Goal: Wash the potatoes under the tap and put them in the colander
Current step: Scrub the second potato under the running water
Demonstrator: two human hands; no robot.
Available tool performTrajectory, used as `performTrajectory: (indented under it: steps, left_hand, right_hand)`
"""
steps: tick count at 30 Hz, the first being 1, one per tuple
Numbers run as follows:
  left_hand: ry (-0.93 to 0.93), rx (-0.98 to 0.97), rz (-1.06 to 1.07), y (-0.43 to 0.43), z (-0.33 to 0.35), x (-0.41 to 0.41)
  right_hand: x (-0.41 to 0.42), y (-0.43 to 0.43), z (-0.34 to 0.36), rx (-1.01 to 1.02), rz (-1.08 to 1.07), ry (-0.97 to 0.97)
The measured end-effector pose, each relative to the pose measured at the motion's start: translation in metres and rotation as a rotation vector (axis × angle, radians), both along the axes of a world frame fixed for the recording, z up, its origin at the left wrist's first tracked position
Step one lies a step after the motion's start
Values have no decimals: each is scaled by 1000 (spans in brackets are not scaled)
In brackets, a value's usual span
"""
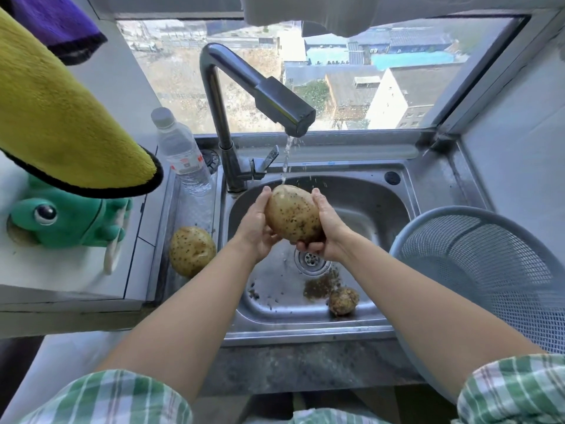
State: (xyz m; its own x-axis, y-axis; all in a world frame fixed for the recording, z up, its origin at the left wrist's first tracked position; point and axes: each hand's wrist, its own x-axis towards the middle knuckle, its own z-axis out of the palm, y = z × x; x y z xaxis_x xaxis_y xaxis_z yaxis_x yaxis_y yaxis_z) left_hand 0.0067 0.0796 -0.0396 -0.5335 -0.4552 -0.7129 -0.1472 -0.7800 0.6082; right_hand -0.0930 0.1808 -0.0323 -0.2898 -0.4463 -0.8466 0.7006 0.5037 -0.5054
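The left hand (258,229) and right hand (328,232) clasp the large potato (293,214) with curled fingers (307,246) under the tap (290,113) stream, its long axis pointing away; the colander (458,211) lies right, nearest the right hand.

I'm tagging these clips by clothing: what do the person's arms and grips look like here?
Both arms wear a green-and-white checked shirt, with the left sleeve and right sleeve ending about the elbow and the forearms bare. The left grip and right grip have no gloves, and no ring, watch or bracelet shows.
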Motion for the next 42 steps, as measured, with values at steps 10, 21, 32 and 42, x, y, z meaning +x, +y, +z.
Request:
performTrajectory:
  steps: [10, 21, 32, 42]
  left_hand:
    - [-208, 24, 334, 3, -2, -15]
    - [-190, 327, 165, 5, 11, 5]
    - [-254, 155, 153, 8, 15, 7]
    - [-230, 278, 163, 9, 28, 12]
  right_hand:
    - [4, -14, 8, 18, 290, 354]
    - [20, -26, -5, -269, 101, 784]
    - [26, -22, 0, -412, 197, 778]
    - [33, -38, 10, -293, 122, 852]
